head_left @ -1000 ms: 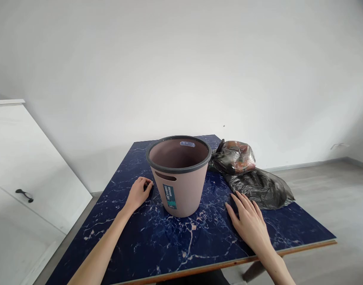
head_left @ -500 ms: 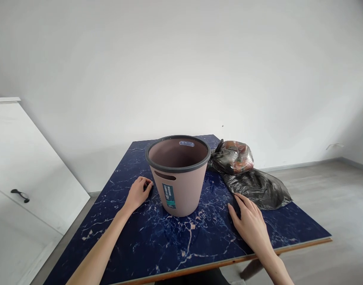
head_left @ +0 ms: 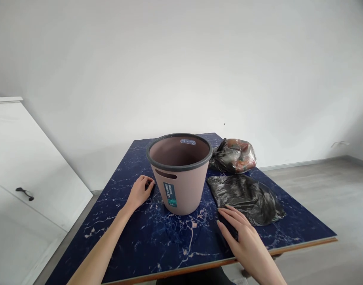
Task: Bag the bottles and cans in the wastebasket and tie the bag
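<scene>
A pinkish-brown garbage bin (head_left: 184, 194) with a dark rim stands upright on the table, its inside partly visible. My left hand (head_left: 139, 192) rests on the tabletop just left of the bin, fingers loosely curled and closed, with no object visible in it. My right hand (head_left: 240, 229) lies over the near left edge of a flat black plastic bag (head_left: 249, 198), its fingertips on the edge and thumb a little apart. Behind that bag sits a knotted dark, see-through bag (head_left: 239, 156) with reddish-orange contents that I cannot make out.
The blue marble-patterned table (head_left: 124, 245) has a wooden front edge. A white cabinet (head_left: 29, 166) with a black handle (head_left: 25, 194) stands to the left. A plain wall (head_left: 181, 71) rises behind, and grey floor (head_left: 312, 186) shows on the right.
The flat black bag has slid left and toward me along with my right hand, away from beneath the knotted bag. My left hand and the bin stay in place.
</scene>
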Demonstrator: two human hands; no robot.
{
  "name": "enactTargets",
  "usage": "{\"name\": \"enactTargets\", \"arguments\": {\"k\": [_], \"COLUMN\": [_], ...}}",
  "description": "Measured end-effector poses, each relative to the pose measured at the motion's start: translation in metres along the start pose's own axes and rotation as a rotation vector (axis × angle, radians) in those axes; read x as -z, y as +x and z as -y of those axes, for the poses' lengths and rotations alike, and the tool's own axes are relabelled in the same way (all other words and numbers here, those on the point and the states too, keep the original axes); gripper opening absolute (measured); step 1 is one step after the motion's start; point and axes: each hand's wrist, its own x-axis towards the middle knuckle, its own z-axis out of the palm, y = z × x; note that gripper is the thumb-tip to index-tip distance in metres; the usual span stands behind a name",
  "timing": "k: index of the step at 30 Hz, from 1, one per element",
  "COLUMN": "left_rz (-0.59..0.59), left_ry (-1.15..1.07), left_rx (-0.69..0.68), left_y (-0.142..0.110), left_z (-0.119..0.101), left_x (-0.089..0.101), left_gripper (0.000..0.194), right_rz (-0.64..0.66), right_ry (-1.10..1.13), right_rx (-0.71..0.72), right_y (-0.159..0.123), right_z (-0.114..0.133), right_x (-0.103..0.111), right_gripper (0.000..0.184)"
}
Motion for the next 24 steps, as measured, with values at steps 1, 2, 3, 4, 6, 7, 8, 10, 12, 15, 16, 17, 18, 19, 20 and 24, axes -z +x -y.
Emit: {"name": "enactTargets", "arguments": {"k": [1, 2, 3, 4, 6, 7, 8, 10, 12, 15, 16, 17, 18, 19, 20, 24], "left_rz": [0.001, 0.001, 0.000, -0.001, -0.003, -0.004, -0.004, -0.005, -0.007, -0.009, -0.009, -0.010, -0.010, -0.011, -0.012, -0.006], "left_ry": [0.002, 0.003, 0.004, 0.004, 0.004, 0.004, 0.004, 0.007, 0.011, 0.018, 0.020, 0.021, 0.023, 0.024, 0.025, 0.023], "left_rx": [-0.002, -0.003, -0.005, -0.007, -0.008, -0.008, -0.007, -0.004, -0.001, 0.003, 0.003, 0.003, 0.003, 0.002, 0.002, 0.000], "left_y": [0.000, 0.000, 0.000, 0.000, 0.000, 0.000, 0.000, 0.000, 0.001, 0.001, 0.001, 0.001, 0.001, 0.001, 0.001, 0.002], "left_z": [0.000, -0.001, -0.001, -0.001, -0.001, -0.001, -0.001, -0.001, -0.001, 0.000, 0.000, 0.000, 0.000, 0.000, 0.000, 0.000], "left_x": [0.000, 0.000, 0.000, 0.000, 0.000, 0.000, 0.000, -0.001, -0.001, -0.002, -0.002, -0.002, -0.002, -0.002, -0.002, -0.001], "left_gripper": [0.046, 0.046, 0.046, 0.046, 0.046, 0.046, 0.046, 0.046, 0.046, 0.046, 0.046, 0.046, 0.046, 0.046, 0.046, 0.047], "right_rz": [0.021, 0.019, -0.005, -0.048, -0.159, -0.215, -0.272, -0.362, -0.378, -0.364, -0.369, -0.377, -0.387, -0.395, -0.399, -0.325], "right_ry": [0.035, 0.068, 0.092, 0.099, 0.046, -0.005, -0.064, -0.178, -0.254, -0.261, -0.243, -0.221, -0.199, -0.175, -0.152, -0.088], "right_rx": [-0.008, -0.028, -0.060, -0.101, -0.173, -0.202, -0.223, -0.266, -0.293, -0.264, -0.245, -0.228, -0.217, -0.206, -0.201, -0.220], "right_y": [-0.002, -0.002, -0.002, -0.001, 0.002, 0.003, 0.003, 0.002, 0.000, -0.002, -0.002, -0.002, -0.003, -0.003, -0.004, -0.011], "right_z": [0.005, 0.008, 0.008, 0.005, -0.010, -0.020, -0.032, -0.057, -0.079, -0.092, -0.090, -0.085, -0.078, -0.068, -0.056, -0.009], "right_x": [0.006, 0.014, 0.021, 0.029, 0.041, 0.045, 0.047, 0.048, 0.044, 0.040, 0.040, 0.041, 0.043, 0.047, 0.050, 0.068], "right_gripper": [0.050, 0.050, 0.049, 0.050, 0.053, 0.057, 0.062, 0.073, 0.080, 0.082, 0.080, 0.076, 0.072, 0.068, 0.065, 0.057]}}
